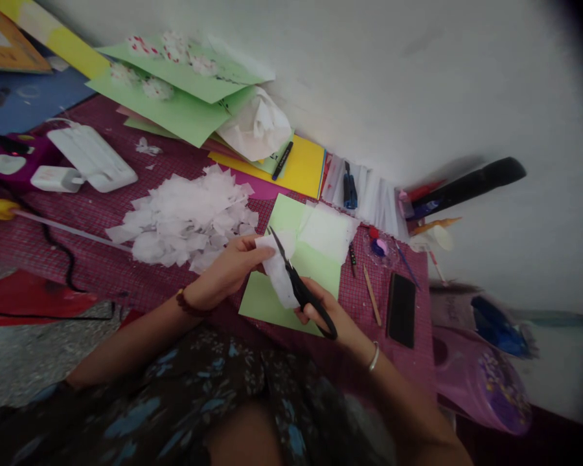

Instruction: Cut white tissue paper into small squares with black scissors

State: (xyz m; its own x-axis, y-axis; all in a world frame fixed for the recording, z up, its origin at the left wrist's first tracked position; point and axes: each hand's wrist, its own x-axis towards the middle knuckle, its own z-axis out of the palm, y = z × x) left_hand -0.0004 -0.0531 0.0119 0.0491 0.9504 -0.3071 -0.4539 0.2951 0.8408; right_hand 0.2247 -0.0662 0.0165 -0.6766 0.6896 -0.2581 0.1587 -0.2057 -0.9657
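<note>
Between the fingers of my left hand (240,262) is a strip of white tissue paper (280,279), which hangs down toward me. My right hand (328,310) grips black-handled scissors (297,281), their blades lying across the strip with the tips pointing away and left. Under both hands lies a light green sheet of paper (262,301). On its far right part rests a stack of white tissue squares (326,232). Left of my left hand spreads a large heap of cut white tissue pieces (189,213).
Right of the sheet lie a wooden stick (372,296), a phone (401,309) and a small dish of paints (379,246). Green papers with tissue flowers (175,97) are stacked at the back beside a black pen (282,160). A white power adapter (94,158) stands at left.
</note>
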